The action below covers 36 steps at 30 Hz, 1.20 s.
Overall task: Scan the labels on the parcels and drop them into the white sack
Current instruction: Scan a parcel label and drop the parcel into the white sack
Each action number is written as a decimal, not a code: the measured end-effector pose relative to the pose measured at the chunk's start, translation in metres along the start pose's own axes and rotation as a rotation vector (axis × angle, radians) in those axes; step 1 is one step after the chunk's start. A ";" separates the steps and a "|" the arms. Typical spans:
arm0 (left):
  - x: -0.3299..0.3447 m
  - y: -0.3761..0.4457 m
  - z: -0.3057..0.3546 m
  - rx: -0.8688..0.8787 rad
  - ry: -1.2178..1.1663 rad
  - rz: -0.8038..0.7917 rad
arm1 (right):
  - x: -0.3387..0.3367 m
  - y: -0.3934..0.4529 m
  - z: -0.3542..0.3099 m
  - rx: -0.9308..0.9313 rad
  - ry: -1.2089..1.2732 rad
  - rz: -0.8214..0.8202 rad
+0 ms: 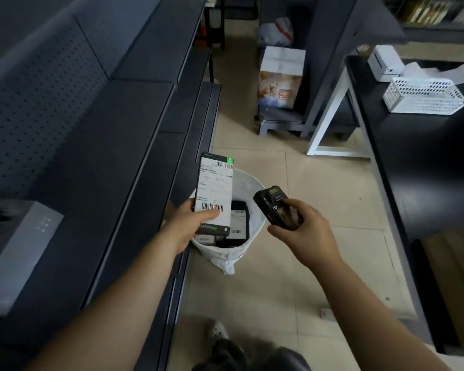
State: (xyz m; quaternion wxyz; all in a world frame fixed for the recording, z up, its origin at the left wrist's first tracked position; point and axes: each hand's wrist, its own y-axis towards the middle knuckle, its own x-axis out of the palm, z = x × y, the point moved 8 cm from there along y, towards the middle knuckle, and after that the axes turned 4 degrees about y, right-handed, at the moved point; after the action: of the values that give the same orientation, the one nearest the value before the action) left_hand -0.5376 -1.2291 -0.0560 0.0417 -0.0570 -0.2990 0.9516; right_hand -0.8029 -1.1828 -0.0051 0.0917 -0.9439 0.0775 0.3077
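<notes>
Tiled floor [292, 263]: a white sack [248, 236] stands open on it at centre, against the dark shelf [113, 156] on the left. A grey box [19, 253] lies on that shelf, near left. A black counter [402, 145] on the right bears a white basket [423, 95] and, beyond it, a printer [384, 63].

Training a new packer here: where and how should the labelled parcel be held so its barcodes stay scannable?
Grip the parcel at its lower end, from its left edge, as the left hand does. It is a flat, long box held upright over the white sack, so the upper barcode faces the scanner in the right hand.
</notes>
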 end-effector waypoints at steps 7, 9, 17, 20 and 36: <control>-0.004 0.074 -0.011 -0.098 0.111 0.012 | 0.038 0.074 0.021 0.036 -0.034 -0.097; -0.004 0.092 -0.020 -0.140 0.134 0.026 | 0.051 0.095 0.031 0.059 -0.037 -0.143; 0.007 0.170 -0.058 -0.249 0.321 0.038 | 0.108 0.166 0.075 0.115 -0.053 -0.285; 0.009 0.190 -0.075 -0.301 0.398 0.026 | 0.123 0.183 0.089 0.146 -0.057 -0.317; -0.007 0.309 -0.148 -0.170 0.787 0.283 | 0.196 0.219 0.156 0.280 -0.113 -0.295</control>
State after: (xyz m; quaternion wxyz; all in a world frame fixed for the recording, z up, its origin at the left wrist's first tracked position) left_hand -0.5252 -1.3995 -0.3531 0.0170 -0.4596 -0.3270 0.8255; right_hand -0.7788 -1.3784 -0.2731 0.2704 -0.9042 -0.0246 0.3298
